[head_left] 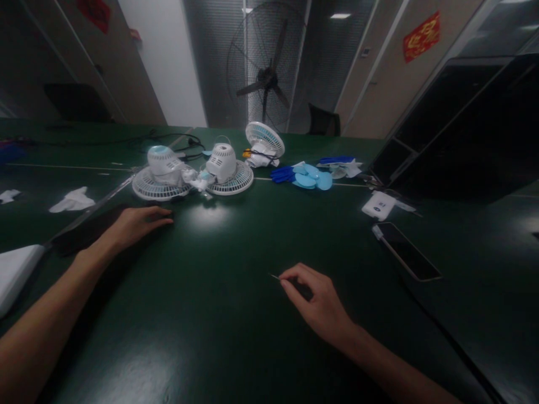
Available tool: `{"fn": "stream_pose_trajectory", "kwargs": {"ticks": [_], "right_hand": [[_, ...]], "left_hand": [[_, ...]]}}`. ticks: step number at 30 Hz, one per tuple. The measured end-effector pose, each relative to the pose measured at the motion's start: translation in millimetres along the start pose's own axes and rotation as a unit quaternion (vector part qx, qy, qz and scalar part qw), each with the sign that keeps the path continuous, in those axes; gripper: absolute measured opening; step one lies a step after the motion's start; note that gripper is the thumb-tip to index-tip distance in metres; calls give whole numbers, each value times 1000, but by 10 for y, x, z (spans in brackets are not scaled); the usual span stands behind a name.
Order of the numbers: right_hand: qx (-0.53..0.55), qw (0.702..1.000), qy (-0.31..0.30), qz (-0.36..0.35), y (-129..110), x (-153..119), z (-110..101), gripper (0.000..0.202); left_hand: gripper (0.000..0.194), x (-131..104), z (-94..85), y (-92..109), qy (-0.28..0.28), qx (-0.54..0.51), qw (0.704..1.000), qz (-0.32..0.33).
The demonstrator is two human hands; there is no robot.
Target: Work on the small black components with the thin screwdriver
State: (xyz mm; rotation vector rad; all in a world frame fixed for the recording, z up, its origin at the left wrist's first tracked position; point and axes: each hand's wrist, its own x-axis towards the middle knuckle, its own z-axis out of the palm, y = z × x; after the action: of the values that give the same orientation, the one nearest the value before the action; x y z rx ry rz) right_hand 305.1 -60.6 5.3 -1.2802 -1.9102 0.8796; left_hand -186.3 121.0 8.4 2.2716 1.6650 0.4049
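Note:
My right hand (315,297) is over the green table (219,314), with thumb and forefinger pinched on a thin, pin-like piece (274,276). Its slim tip points left; the exact kind is too small to make out. To the left, my left hand (141,224) lies low over the table with its fingers stretched out and nothing in it. A dark flat item (86,233) is beneath and beside that wrist. Just beyond the left hand, a white fan (162,174) lies face down, touching or nearly touching a second white fan (225,168).
A third small fan (265,143) leans at the back. Blue gloves (283,174) and light-blue discs (314,177) lie right of it. At right are a phone (408,252), a white box (379,206), a strap (455,342) and a large black screen (471,134). Crumpled tissue (73,200) lies left.

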Motion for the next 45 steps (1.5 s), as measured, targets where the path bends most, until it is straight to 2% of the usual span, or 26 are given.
{"fn": "stream_pose_trajectory", "kwargs": {"ticks": [4,8,13,19,25,27,30,32,35,38,41,45], "right_hand": [[-10,1000,1,0,-1,12,-2,12],[-11,1000,-2,1,-7,5,-7,12],[-9,1000,2,-1,-19,-4,-12,12],[-8,1000,-2,1,3,4,-6,13],[-7,1000,-5,1,11,-3,-9,13],[-6,1000,-6,3,3,-4,-9,13],[-10,1000,-8,2,-8,4,-6,14],[-18,1000,-5,-2,-16,14,-2,14],[-30,999,3,-14,-29,17,3,14],[-42,999,-2,-34,-31,3,9,14],[-61,997,-23,-51,-18,-16,18,13],[-80,994,-46,-59,-10,-24,32,13]], "left_hand": [[93,1,-1,29,3,-1,1000,-18],[87,10,-9,102,18,-8,1000,-24],[80,10,7,150,32,-15,997,-67],[86,-4,19,160,37,-51,996,-58],[79,-12,-30,182,17,-22,998,-60],[74,3,-18,236,-1,-42,998,-57],[56,10,118,546,-48,-122,991,-34],[41,-33,307,928,-101,-197,975,3],[30,-194,665,1592,-182,-294,932,106],[31,-402,951,2060,-200,-324,912,151],[45,-536,1074,2205,-179,-341,907,168],[58,-568,1098,2168,-168,-375,895,175]]}}
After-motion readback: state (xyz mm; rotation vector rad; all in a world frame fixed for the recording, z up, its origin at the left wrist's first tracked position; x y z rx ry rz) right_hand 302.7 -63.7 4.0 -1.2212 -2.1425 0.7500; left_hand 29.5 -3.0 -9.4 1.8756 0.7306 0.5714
